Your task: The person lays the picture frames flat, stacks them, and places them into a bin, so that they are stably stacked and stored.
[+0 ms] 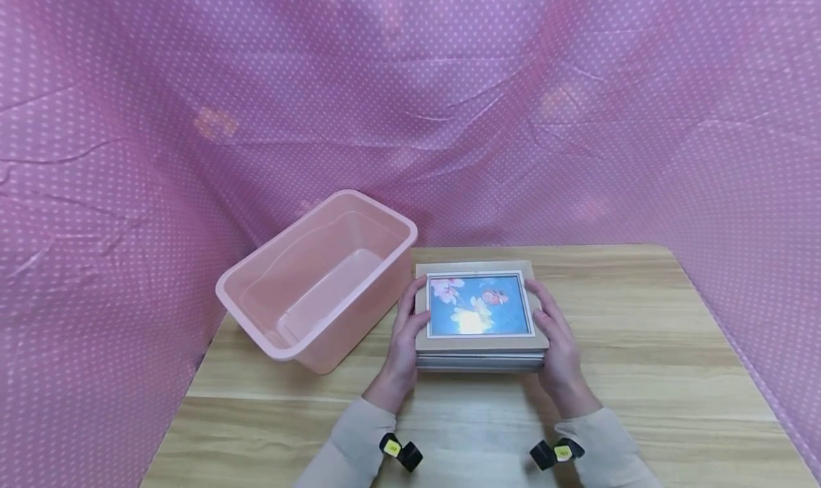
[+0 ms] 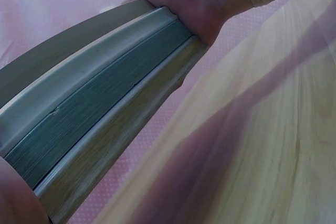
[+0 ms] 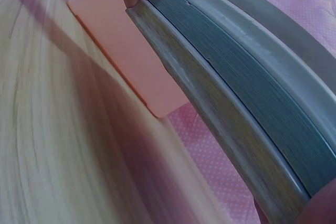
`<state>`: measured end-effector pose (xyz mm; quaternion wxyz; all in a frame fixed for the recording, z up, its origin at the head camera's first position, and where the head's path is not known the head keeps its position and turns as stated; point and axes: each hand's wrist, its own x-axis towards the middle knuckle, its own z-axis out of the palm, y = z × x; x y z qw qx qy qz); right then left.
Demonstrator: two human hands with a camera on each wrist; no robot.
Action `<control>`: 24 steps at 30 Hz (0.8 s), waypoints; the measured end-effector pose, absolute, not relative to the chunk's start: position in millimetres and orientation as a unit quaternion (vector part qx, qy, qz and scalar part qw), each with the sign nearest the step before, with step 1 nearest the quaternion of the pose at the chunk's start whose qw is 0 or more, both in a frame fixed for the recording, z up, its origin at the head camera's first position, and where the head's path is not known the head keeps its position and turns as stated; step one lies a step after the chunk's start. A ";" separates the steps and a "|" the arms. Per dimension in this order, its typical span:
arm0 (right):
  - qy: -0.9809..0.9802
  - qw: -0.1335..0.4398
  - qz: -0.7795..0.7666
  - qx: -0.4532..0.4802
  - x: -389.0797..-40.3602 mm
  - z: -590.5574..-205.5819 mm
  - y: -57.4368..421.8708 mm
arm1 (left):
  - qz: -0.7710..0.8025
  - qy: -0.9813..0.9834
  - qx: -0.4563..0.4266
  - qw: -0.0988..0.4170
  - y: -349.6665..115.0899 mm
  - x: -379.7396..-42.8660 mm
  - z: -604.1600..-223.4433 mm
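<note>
A stack of picture frames is held level between both hands above the table. On top lies a small white-edged picture frame [image 1: 455, 324] with pink and white flowers on blue. Beneath it is a larger beige frame [image 1: 481, 343], and below that the edges of a pale frame, a dark teal frame [image 2: 100, 106] and a brown wood-grain frame [image 3: 210, 108] show. My left hand [image 1: 404, 342] grips the left side, thumb near the top picture frame. My right hand [image 1: 562, 352] grips the opposite side the same way. Fingers under the stack are hidden.
A pink plastic bin [image 1: 365, 324] stands left of the stack, its open top showing a bare inside. The wood-grain table [image 1: 667, 374] carries the stack's shadow. Pink dotted cloth [image 1: 449, 117] hangs behind and at both sides.
</note>
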<state>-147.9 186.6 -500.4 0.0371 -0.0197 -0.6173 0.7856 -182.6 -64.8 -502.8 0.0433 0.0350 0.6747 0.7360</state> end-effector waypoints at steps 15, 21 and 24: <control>-0.639 0.051 0.768 -0.011 -145.7 -481.0 183.2 | 0.759 0.649 0.054 0.008 -64.3 -179.2 -485.6; -0.640 0.041 0.767 -0.018 -145.2 -471.9 181.9 | 0.757 0.650 0.061 0.004 -65.1 -179.2 -478.2; -0.642 0.038 0.765 -0.023 -144.6 -466.7 181.4 | 0.756 0.651 0.065 0.003 -65.2 -179.3 -473.6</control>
